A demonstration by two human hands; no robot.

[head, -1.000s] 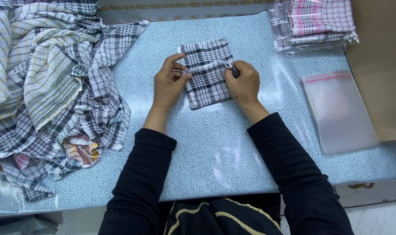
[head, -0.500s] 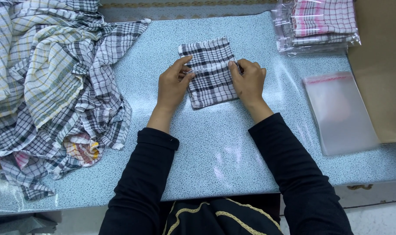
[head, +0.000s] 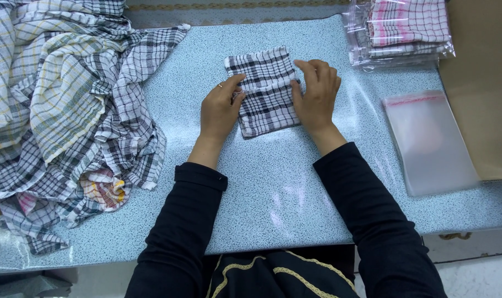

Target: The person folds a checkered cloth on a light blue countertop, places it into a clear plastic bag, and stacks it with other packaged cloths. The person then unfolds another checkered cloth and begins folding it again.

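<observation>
A black-and-white checked cloth [head: 266, 91], folded into a small, roughly square packet, lies flat on the speckled blue worktop [head: 273, 187], turned slightly askew. A crease runs across its middle. The left hand [head: 220, 107] touches its left edge and the right hand [head: 317, 94] its right edge.

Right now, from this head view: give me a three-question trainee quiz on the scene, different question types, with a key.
1. True or false: both hands touch the folded black-and-white checked cloth.
2. Which side of the person does the pile of unfolded checked cloths lie on? A) left B) right
3. Fill in: the empty clear bag lies near the ____ hand.

Key
1. True: left hand on its left edge, right hand on its right edge.
2. A
3. right
</observation>
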